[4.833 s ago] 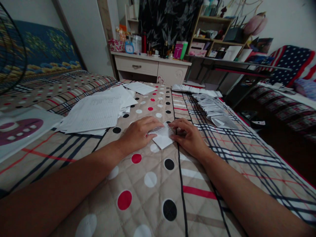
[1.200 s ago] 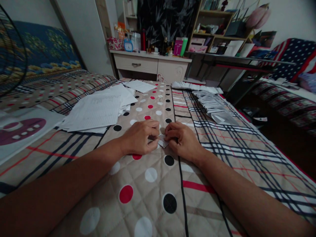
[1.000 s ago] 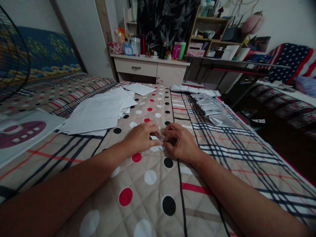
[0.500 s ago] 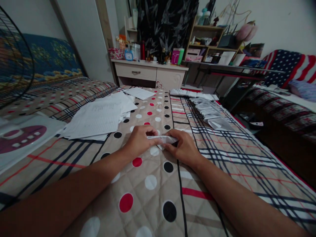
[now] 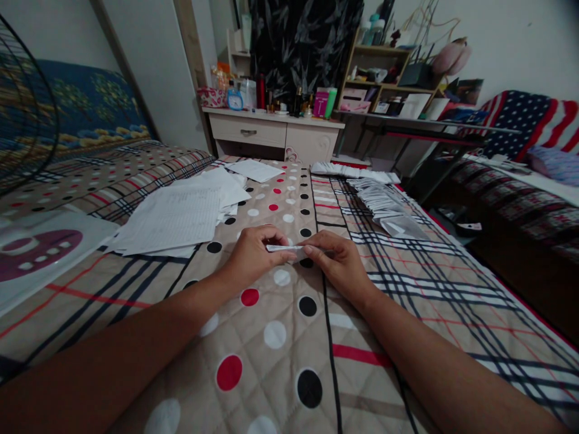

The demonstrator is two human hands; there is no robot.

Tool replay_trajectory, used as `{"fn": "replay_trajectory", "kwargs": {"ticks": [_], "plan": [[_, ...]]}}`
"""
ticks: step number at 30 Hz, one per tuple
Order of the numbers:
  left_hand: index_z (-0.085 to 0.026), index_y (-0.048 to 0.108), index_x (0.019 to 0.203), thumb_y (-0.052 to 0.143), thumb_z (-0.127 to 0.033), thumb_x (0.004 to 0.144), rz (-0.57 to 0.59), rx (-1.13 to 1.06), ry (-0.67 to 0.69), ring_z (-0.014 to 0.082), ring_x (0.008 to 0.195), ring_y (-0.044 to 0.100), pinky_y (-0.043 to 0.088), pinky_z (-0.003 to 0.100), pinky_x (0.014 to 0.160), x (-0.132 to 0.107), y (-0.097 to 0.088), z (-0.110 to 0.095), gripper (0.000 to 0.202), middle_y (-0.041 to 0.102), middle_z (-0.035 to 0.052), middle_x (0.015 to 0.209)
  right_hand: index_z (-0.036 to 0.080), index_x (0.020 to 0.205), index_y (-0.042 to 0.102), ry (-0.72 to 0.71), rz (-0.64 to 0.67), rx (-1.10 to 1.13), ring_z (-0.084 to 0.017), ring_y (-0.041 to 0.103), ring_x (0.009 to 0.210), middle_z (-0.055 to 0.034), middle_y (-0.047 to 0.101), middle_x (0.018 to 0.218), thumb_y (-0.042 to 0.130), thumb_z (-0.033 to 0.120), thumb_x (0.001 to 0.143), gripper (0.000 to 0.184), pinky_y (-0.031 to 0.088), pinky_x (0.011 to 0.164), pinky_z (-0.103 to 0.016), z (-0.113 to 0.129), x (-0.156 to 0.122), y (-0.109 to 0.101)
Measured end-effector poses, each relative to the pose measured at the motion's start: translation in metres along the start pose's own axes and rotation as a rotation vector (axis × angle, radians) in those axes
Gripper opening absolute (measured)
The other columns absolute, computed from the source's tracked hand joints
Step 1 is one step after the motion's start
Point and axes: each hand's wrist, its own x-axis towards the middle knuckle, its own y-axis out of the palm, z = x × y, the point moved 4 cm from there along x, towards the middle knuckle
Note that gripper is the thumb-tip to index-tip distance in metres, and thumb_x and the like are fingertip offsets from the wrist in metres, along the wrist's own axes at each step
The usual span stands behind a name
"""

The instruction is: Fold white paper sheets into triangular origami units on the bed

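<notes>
Between my two hands, over the dotted bedspread (image 5: 275, 334), is a small folded piece of white paper (image 5: 284, 248). My left hand (image 5: 257, 252) pinches its left end, thumb below and fingers curled behind. On the other side, my right hand (image 5: 337, 260) grips the right end between thumb and forefinger. The paper shows as a narrow strip, and the fingers cover much of it. To the left lies a loose stack of lined, written-on paper sheets (image 5: 174, 211). Folded paper pieces (image 5: 384, 208) overlap in a row to the right.
A printed plastic bag (image 5: 94, 232) lies at the left edge. Another row of folded papers (image 5: 353, 172) is at the far side of the bed. Beyond stand a white dresser (image 5: 266, 131) and a shelf unit (image 5: 380, 54). A fan guard (image 5: 52, 114) shows at upper left.
The paper between my hands has become a thinner strip, seen more edge-on. My right thumb has moved up onto its top edge, and my left hand has shifted very slightly.
</notes>
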Motion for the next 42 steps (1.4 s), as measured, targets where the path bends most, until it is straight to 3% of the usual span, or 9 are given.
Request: {"fn": "replay_trajectory", "kwargs": {"ticks": [5,12,20,31,34,39,42], "plan": [[-0.014,0.066,0.066,0.081,-0.026,0.059,0.043,-0.061,-0.087,0.0096,0.054,0.053,0.039,0.019,0.049,0.001,0.001,0.001,0.021,0.062,-0.0019,0.060,0.022,0.084,0.074,-0.046,-0.020,-0.099,-0.019,0.063,0.080,-0.0034,0.072,0.080,0.064,0.024,0.086,0.011,0.046,0.079,-0.035,0.001,0.001,-0.002],[-0.014,0.067,0.065,0.082,-0.018,0.059,0.020,0.022,0.041,0.0107,0.061,0.057,0.042,0.020,0.056,-0.001,0.001,-0.011,0.016,0.065,-0.0002,0.065,0.021,0.079,0.072,-0.170,0.000,-0.212,-0.017,0.062,0.076,-0.0016,0.071,0.077,0.064,0.022,0.086,0.011,0.042,0.078,-0.034,0.014,0.001,0.001],[-0.013,0.069,0.071,0.079,-0.036,0.065,0.039,-0.146,-0.092,0.0116,0.058,0.057,0.043,0.020,0.049,-0.001,0.006,-0.005,0.026,0.067,0.0025,0.068,0.021,0.081,0.070,-0.284,-0.101,-0.367,-0.020,0.057,0.079,-0.0036,0.068,0.079,0.060,0.021,0.086,0.011,0.041,0.075,-0.037,0.024,-0.004,-0.005],[-0.015,0.072,0.065,0.077,-0.035,0.067,0.080,-0.086,-0.079,0.0117,0.055,0.056,0.041,0.022,0.051,-0.001,0.004,-0.010,0.020,0.068,0.0029,0.061,0.022,0.079,0.068,-0.396,-0.021,-0.490,-0.020,0.054,0.078,-0.0031,0.069,0.077,0.056,0.020,0.086,0.014,0.037,0.073,-0.039,0.035,-0.006,0.000],[-0.015,0.072,0.064,0.076,-0.031,0.069,0.079,-0.065,-0.052,0.0122,0.056,0.058,0.043,0.023,0.053,-0.001,0.002,-0.013,0.017,0.069,0.0026,0.060,0.022,0.080,0.068,-0.394,-0.035,-0.462,-0.020,0.055,0.078,-0.0033,0.069,0.078,0.056,0.020,0.086,0.013,0.037,0.073,-0.038,0.035,-0.006,0.000],[-0.019,0.074,0.066,0.074,-0.016,0.070,0.041,0.067,0.128,0.0116,0.060,0.061,0.047,0.022,0.058,0.002,-0.005,-0.022,0.005,0.072,0.0010,0.067,0.022,0.081,0.068,-0.318,-0.056,-0.376,-0.019,0.059,0.077,-0.0032,0.069,0.079,0.058,0.025,0.087,0.012,0.040,0.076,-0.037,0.027,-0.005,-0.002],[-0.020,0.075,0.069,0.069,-0.011,0.071,0.097,0.055,0.110,0.0106,0.057,0.061,0.046,0.020,0.054,0.005,-0.008,-0.019,0.011,0.072,0.0001,0.067,0.021,0.079,0.068,-0.274,-0.067,-0.350,-0.018,0.060,0.076,-0.0030,0.068,0.076,0.059,0.025,0.087,0.014,0.041,0.076,-0.036,0.023,-0.003,-0.003]]}}
